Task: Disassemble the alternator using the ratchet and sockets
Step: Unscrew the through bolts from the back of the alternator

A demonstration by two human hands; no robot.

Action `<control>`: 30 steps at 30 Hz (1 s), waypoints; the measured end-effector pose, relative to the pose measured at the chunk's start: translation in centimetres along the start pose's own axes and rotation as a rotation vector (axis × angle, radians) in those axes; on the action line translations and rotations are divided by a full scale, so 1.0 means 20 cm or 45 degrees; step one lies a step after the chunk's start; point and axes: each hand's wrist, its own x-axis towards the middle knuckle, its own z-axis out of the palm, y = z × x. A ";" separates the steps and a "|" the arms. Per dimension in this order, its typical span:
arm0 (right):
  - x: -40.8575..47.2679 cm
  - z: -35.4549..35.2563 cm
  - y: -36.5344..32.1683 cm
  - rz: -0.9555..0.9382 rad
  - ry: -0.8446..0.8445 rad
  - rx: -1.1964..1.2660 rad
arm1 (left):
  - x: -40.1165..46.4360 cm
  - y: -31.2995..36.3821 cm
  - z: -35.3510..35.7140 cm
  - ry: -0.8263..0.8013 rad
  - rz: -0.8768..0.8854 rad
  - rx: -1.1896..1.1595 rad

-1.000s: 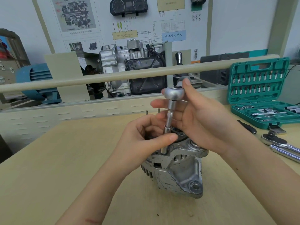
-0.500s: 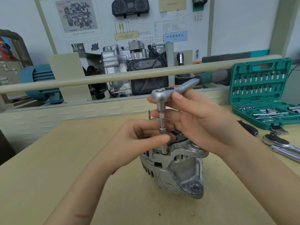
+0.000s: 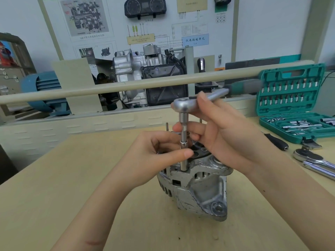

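Note:
The silver alternator (image 3: 197, 191) stands on the wooden table (image 3: 54, 196). A ratchet (image 3: 183, 105) with a green handle pointing right sits on a long socket extension (image 3: 183, 142) that stands upright on the alternator's top edge. My right hand (image 3: 223, 134) holds the ratchet head, thumb on top and fingers behind the extension. My left hand (image 3: 159, 153) pinches the lower part of the extension, thumb in front of it. The bolt under the socket is hidden.
An open green socket case (image 3: 293, 105) sits at the right back of the table. A second ratchet (image 3: 315, 162) and a black-handled tool (image 3: 277, 142) lie in front of it. A beige rail (image 3: 108, 88) crosses behind the table, with an engine display beyond.
The ratchet handle has swung from pointing away from me to pointing right. The ratchet and extension shifted slightly left and lower. Both hands kept their hold.

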 end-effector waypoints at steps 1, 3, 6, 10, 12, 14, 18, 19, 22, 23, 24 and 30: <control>0.01 -0.01 0.00 0.033 -0.004 -0.005 | 0.00 0.00 0.01 -0.026 0.003 -0.009; 0.01 -0.02 -0.02 0.073 -0.027 -0.022 | 0.00 0.00 0.02 -0.034 0.015 0.007; 0.01 -0.03 -0.04 0.103 -0.087 -0.068 | 0.01 -0.02 0.04 0.019 0.037 0.037; -0.01 -0.02 -0.06 0.089 -0.097 -0.128 | 0.02 -0.04 0.07 0.006 0.042 -0.001; -0.02 -0.01 -0.05 0.049 -0.093 -0.139 | 0.01 -0.04 0.08 -0.025 0.073 -0.001; -0.02 -0.01 -0.04 0.013 -0.101 -0.132 | 0.02 -0.05 0.09 -0.036 0.101 0.026; -0.01 -0.01 -0.03 -0.012 -0.111 -0.112 | 0.01 -0.05 0.12 0.012 0.131 0.054; -0.01 -0.01 -0.02 -0.012 -0.108 -0.095 | 0.01 -0.05 0.12 0.030 0.141 0.068; 0.01 -0.03 -0.01 -0.031 -0.065 -0.014 | 0.01 -0.05 0.15 0.104 0.162 0.098; 0.01 -0.03 -0.01 -0.061 -0.042 0.008 | 0.02 -0.06 0.16 0.140 0.169 0.118; 0.02 -0.04 -0.01 -0.100 -0.017 0.021 | 0.02 -0.06 0.16 0.189 0.182 0.153; 0.02 -0.05 0.00 -0.183 -0.010 0.045 | 0.02 -0.05 0.15 0.231 0.177 0.176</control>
